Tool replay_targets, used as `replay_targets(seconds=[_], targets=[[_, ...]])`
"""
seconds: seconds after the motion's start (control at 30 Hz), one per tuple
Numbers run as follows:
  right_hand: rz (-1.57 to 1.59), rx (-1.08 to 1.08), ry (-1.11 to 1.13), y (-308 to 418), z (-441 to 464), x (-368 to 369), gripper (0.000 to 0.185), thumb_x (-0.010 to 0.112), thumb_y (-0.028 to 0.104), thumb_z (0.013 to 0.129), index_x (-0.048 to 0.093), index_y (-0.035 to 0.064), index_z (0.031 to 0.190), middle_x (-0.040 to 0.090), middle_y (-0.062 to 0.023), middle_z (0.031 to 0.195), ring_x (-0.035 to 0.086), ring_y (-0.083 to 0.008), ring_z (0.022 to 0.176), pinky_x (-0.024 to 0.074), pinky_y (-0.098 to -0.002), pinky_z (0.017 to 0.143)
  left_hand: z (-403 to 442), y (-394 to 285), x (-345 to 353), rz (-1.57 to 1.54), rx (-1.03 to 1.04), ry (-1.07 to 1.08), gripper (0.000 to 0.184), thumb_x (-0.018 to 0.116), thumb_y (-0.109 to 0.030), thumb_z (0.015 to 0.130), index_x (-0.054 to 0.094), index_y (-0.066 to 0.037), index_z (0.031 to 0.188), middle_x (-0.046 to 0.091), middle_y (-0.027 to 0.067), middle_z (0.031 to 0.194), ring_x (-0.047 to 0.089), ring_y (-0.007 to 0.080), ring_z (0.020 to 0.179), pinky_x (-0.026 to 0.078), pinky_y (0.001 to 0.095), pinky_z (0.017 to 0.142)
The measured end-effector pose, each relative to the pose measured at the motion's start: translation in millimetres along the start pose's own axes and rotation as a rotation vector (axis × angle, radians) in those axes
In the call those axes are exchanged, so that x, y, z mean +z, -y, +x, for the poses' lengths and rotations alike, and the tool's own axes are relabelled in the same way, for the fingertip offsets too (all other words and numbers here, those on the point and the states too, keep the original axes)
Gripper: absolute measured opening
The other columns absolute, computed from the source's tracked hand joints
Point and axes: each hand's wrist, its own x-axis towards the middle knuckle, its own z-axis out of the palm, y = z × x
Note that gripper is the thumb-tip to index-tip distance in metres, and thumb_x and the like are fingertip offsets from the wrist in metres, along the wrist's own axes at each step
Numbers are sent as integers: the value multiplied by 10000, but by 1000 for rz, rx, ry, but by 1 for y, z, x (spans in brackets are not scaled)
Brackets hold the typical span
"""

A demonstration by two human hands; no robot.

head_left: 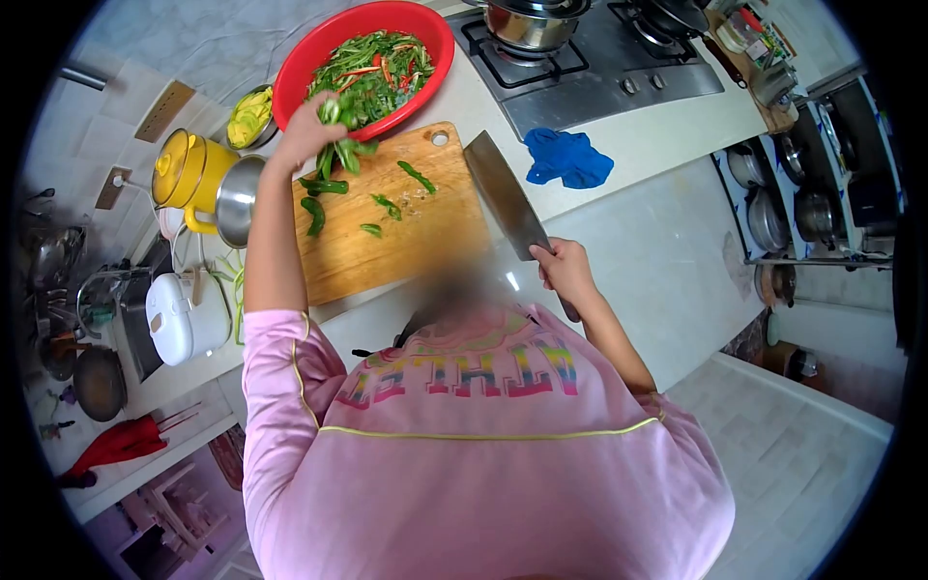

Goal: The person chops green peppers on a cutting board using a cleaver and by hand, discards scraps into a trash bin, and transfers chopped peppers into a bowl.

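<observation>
My left hand (311,132) is at the lower left rim of the red basin (440,72), its fingers closed on green pepper pieces (362,114). Sliced green and red peppers fill the basin. Below it lies the wooden cutting board (387,237), with a few pepper pieces on its left side and small green scraps (389,206) and seeds near the middle. In my right hand (565,269) is the handle of a wide cleaver (506,193), whose blade lies along the board's right edge.
A blue cloth (568,159) lies right of the cleaver, below the gas stove (619,92) with its steel pot (532,24). At left stand a metal bowl (237,203), a yellow pot (188,169), a bowl of yellow slices (251,118) and a white appliance (184,319).
</observation>
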Motion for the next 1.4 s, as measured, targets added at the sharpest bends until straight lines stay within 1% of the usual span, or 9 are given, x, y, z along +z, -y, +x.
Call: replay_targets(seconds=[0.1,0.13,0.27,0.43,0.5,0.7,0.8,0.93,1.4], targets=[[20,20,7,3,-1,0,273,574,191,869,573,-1,674,521,-46,496,493,-104,406,386,-273,394,53,6,-13,-258,-7,-123,590,748,-133,688,478,-8,1198,621,87,992,589,149,871,479,275,788],[25,31,7,4,-2,0,275,573,192,870,572,0,673,519,-42,496,489,-101,406,383,-270,393,56,0,-12,-174,25,-139,772,781,-318,693,410,-19,1301,561,178,1171,567,235,1045,451,339,898],[41,24,3,-3,-2,-2,282,572,194,873,573,1,667,514,-38,492,478,-100,397,383,-265,394,63,15,5,521,42,-298,917,692,-520,718,303,-39,1395,296,290,1399,357,396,1273,321,420,1034],[13,20,-38,-5,-4,-3,283,577,192,869,578,-4,665,521,-50,489,482,-111,386,384,-269,393,-31,8,57,226,269,75,199,625,-79,803,610,-28,994,612,115,985,596,267,880,463,372,812],[10,30,-33,-6,-2,-4,281,578,192,868,582,-6,669,525,-54,491,488,-114,390,388,-270,394,-54,41,80,350,505,216,204,623,-23,756,609,-21,960,602,118,930,579,310,864,460,382,787],[-9,27,-4,8,2,3,277,577,193,868,588,-6,676,530,-55,497,498,-115,402,397,-274,398,-84,54,90,403,364,210,209,639,10,717,602,-25,920,574,127,901,562,314,891,462,375,775],[-23,20,23,9,4,6,273,576,193,868,589,-5,681,531,-54,497,500,-116,403,400,-279,399,-102,48,82,190,50,97,237,655,7,709,588,-28,934,567,120,924,559,293,911,469,356,757],[-36,-19,52,6,9,14,272,573,194,869,590,-5,685,531,-56,495,502,-119,405,401,-284,402,-123,68,86,252,260,134,267,662,0,704,572,-29,953,568,118,903,571,291,881,474,343,733],[28,-5,59,4,8,17,257,565,187,875,588,-2,702,523,-47,491,490,-115,393,378,-277,394,-57,35,107,317,291,114,243,634,-54,665,540,-15,886,554,158,850,551,329,879,448,397,764]])
